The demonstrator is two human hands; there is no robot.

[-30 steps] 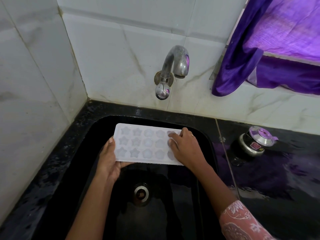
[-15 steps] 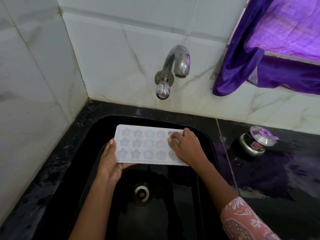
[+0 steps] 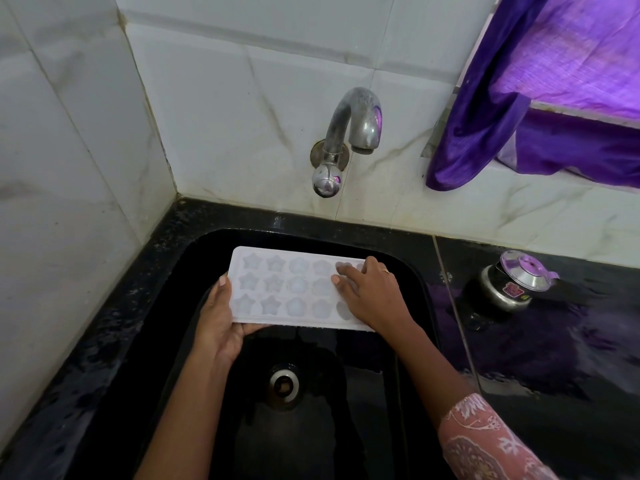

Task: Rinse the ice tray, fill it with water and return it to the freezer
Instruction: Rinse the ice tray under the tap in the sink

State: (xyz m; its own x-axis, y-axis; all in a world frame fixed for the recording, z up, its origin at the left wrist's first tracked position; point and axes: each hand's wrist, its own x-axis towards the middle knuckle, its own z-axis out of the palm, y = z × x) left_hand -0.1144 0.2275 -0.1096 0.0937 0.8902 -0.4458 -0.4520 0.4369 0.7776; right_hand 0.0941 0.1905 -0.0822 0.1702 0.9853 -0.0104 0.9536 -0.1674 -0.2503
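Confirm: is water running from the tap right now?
No: no stream leaves the tap spout, and none lands on the ice tray.

No word, brand or number could be read anywhere. The only label was a small pink-and-red sticker (image 3: 511, 289) on the side of the steel pot (image 3: 502, 296), which stood on the counter to the right of the sink (image 3: 311, 445). Its print was too small and blurred to make out. A smaller yellowish mark sat just beside that sticker, equally illegible.
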